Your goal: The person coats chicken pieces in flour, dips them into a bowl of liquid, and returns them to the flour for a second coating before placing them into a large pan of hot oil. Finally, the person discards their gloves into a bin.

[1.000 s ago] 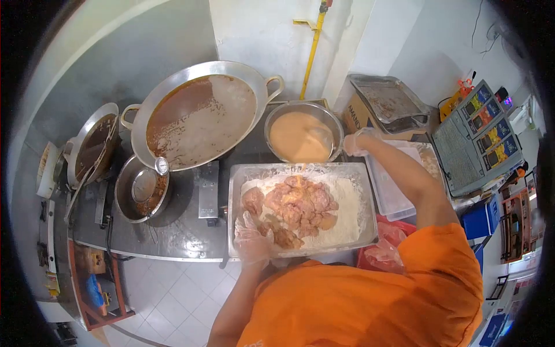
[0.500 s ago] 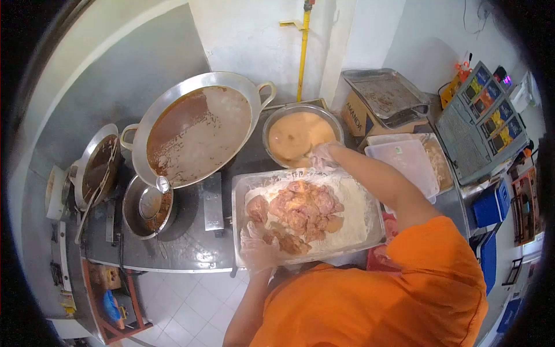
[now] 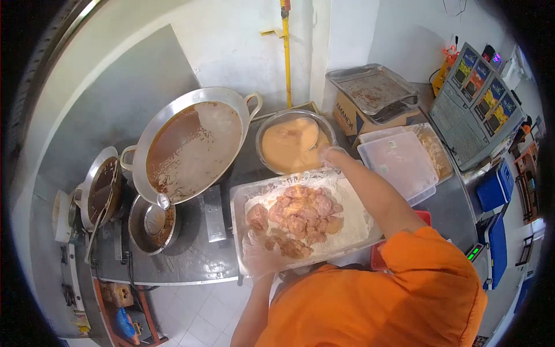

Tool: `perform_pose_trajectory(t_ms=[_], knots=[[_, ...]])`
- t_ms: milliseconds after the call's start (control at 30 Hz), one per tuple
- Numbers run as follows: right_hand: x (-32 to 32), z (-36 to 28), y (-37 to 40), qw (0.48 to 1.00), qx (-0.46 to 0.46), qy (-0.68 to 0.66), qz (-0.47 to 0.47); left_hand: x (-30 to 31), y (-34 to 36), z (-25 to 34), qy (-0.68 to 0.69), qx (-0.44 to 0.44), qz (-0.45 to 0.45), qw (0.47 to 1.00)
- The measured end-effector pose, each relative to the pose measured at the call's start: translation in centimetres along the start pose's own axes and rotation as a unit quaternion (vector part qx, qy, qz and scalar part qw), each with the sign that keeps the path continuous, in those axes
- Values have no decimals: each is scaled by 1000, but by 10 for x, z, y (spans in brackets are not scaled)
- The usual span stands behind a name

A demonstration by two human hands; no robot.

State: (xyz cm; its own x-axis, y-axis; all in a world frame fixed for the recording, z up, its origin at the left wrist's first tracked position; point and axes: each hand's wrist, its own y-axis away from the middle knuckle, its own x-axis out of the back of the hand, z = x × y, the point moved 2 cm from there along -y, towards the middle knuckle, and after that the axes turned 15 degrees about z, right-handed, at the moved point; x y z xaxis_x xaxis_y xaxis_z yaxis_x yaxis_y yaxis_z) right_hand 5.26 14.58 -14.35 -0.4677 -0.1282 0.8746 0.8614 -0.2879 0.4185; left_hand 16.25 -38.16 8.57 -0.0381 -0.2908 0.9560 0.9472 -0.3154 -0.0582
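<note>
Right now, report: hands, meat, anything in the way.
Left hand by meat, tray's near left corner. Right hand at bowl's right rim. Meat piled on white powder. Right forearm crosses tray's right end.

Peach liquid (image 3: 283,142), pink meat (image 3: 303,213), off-white flour (image 3: 354,224)
</note>
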Motion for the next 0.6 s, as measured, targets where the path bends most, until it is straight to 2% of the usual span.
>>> perform_pose_trajectory(t_ms=[33, 100, 133, 300, 400, 467, 533, 567, 600], knots=[[4, 3, 4, 1000, -1, -1, -1, -2, 1, -1, -4, -8, 4, 1000], [31, 7, 23, 985, -96, -142, 31, -4, 2, -1, -9, -17, 9, 1000], [49, 4, 38, 985, -97, -142, 33, -5, 1, -1, -16, -6, 2, 1000], [136, -34, 113, 988, 40, -117, 87, -5, 1, 0, -20, 7, 0, 1000], [89, -39, 65, 985, 76, -97, 119, -7, 2, -2, -32, 5, -6, 999], [58, -40, 26, 980, 105, -77, 147, -13, 1, -3, -14, 2, 30, 999], [40, -30, 18, 978, 116, -64, 161, -16, 1, -4, -5, 6, 26, 1000], [43, -28, 29, 971, 32, -183, 148, -16, 1, -5, 1, 11, 23, 1000], [48, -28, 43, 943, -51, -300, 134, -15, 2, -5, 0, 9, 24, 1000]])
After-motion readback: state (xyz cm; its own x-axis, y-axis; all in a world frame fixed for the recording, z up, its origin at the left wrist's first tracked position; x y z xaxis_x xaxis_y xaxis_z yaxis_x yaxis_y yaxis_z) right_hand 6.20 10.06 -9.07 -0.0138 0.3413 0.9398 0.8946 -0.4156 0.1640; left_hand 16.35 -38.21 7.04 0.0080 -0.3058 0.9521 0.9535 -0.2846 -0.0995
